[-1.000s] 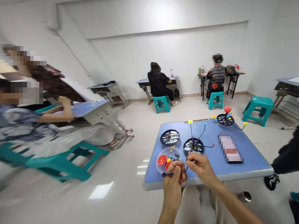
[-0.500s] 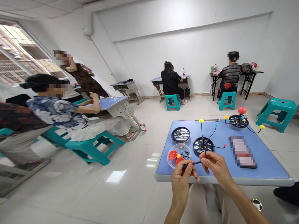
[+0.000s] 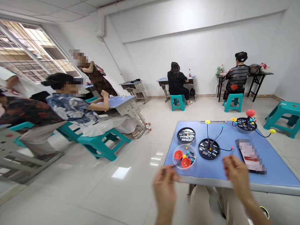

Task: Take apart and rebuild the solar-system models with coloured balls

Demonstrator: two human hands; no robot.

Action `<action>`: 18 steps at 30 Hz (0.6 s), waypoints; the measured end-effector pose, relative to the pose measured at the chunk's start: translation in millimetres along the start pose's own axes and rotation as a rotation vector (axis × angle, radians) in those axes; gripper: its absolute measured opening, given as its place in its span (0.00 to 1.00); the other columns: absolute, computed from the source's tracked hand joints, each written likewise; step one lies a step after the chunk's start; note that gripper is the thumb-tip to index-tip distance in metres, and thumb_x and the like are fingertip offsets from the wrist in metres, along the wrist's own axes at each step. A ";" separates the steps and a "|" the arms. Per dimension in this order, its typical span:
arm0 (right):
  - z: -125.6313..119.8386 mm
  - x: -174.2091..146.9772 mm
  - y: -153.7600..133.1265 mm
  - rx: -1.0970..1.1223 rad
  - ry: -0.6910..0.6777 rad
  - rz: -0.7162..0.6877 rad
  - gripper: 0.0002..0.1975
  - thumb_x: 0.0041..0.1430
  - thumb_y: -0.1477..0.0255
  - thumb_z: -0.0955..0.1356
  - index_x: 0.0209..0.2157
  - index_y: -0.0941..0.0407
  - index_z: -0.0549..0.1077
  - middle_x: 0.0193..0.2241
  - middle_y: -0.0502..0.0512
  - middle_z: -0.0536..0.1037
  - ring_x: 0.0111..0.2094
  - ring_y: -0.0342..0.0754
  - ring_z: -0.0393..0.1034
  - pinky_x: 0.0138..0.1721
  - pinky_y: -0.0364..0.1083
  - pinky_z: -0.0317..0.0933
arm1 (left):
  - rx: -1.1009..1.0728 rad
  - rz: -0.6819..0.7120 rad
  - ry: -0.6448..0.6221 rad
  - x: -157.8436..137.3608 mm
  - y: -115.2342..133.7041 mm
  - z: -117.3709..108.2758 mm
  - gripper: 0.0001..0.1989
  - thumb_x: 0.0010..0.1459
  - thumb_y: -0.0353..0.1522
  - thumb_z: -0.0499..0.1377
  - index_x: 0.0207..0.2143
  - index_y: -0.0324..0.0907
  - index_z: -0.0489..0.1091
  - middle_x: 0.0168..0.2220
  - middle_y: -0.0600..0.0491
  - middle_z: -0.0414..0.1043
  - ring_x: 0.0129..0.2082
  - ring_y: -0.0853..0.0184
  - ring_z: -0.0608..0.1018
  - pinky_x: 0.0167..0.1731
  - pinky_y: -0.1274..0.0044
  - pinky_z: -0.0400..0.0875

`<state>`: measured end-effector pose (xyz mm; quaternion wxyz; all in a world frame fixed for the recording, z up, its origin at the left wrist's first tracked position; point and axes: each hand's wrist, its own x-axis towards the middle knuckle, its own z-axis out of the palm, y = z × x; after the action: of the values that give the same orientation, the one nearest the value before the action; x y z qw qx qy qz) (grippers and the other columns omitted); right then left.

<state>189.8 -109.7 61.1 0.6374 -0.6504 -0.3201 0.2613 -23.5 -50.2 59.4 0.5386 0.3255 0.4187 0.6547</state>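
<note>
My left hand (image 3: 165,182) is blurred in front of the table's near edge, its fingers pinched on a small dark stick-like piece that barely shows. Over the near part of the table is my right hand (image 3: 237,173), also smeared, fingers pressed together; what they hold, if anything, is hidden. Between the hands stands a round black base (image 3: 209,153) with dark curved rods tipped by yellow, blue and red ends. A clear tub (image 3: 174,164) beside my left hand contains red half-spheres (image 3: 185,162) and small colored balls and dark parts.
On the blue table (image 3: 222,172) also lie another black disc (image 3: 186,135), a phone (image 3: 250,156) and an assembled planet model (image 3: 246,124). People sit on green stools at desks to the left and along the back wall. A green stool (image 3: 284,115) stands at right.
My hands have moved apart, left hand to the left and right hand to the right, from the dark stick they both held. The view has swung slightly left.
</note>
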 end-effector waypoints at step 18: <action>114.2 36.1 -22.6 -1.077 -0.606 -0.392 0.12 0.60 0.76 0.63 0.42 0.61 0.76 0.34 0.65 0.81 0.36 0.55 0.77 0.34 0.46 0.60 | 0.946 0.203 -0.282 98.9 -32.0 29.2 0.08 0.44 0.34 0.61 0.29 0.42 0.75 0.30 0.50 0.78 0.34 0.59 0.78 0.39 0.69 0.70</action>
<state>126.2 -7.4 80.3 0.1390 -0.7060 -0.6849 0.1149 -4.6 54.4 40.9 0.3170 0.6583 0.5591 0.3917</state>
